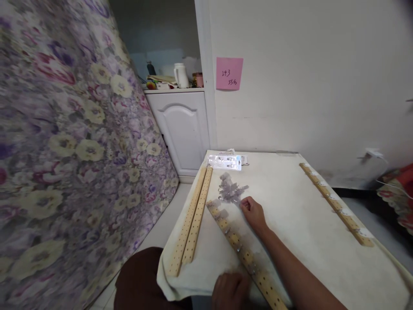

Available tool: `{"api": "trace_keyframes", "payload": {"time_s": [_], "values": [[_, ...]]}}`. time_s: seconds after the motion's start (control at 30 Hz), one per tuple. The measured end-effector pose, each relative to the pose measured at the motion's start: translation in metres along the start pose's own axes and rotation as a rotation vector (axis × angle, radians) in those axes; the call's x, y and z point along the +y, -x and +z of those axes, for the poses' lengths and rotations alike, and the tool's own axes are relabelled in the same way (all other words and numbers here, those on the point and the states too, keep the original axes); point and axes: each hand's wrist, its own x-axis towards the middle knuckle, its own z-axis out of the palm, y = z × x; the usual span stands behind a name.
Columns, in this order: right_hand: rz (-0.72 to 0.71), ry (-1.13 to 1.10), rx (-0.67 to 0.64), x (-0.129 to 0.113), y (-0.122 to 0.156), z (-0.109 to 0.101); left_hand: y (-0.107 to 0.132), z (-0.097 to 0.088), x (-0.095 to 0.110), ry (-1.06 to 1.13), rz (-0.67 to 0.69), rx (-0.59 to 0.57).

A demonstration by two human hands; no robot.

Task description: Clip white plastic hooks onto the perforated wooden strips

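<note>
Closest in, a dark brown lap [142, 280] sits against the near edge of the table [290, 189], where the off-white cover hangs over the corner. The left hand [230, 292] lies at that edge, blurred, knuckles up beside the near end of a perforated wooden strip [247, 258]. Whether it presses or grips the wood cannot be told. That strip runs slantwise away to the left. It is pale, drilled with rows of small holes, and has several small fittings fixed along it.

Farther on, the right hand [254, 214] reaches in from the right with its forearm over the cloth. Its fingers are loosely curled, with the tips at the near side of a pile of clear clips [230, 189]. If one clip is pinched between them, it does not show. The pile is greyish and see-through, and lies just beyond the strip's far end.

Left of it, two more strips [193, 215] lie side by side, touching, along the table's left edge. A wide bare stretch of cover lies right of the arm, up to a fourth strip [335, 206] carrying white fittings near the right edge. At the far edge rests a blister pack [226, 162].

Beyond, the table meets a plain wall with a pink note [229, 73]. A narrow floor gap separates the left edge from leaning floral fabric [64, 142]. A white cabinet [182, 129] bearing a white jug [181, 75] stands behind.
</note>
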Motion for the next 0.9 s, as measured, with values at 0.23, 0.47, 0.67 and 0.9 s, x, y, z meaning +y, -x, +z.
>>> {"api": "trace_keyframes", "payload": {"time_s": [0.23, 0.47, 0.67, 0.9], "values": [[0.107, -0.284, -0.038, 0.004, 0.037, -0.031, -0.014, -0.023, 0.009, 0.108, -0.020, -0.117], [0.183, -0.404, -0.058, 0.017, 0.103, -0.087, -0.020, -0.053, 0.024, 0.418, -0.151, -0.232], [0.273, -0.423, -0.245, 0.021, 0.137, -0.111, -0.015, -0.049, 0.048, 0.867, -0.685, -0.475], [0.273, -0.439, -0.496, 0.005, 0.158, -0.105, -0.016, -0.026, 0.064, 1.409, -1.133, -0.534]]}}
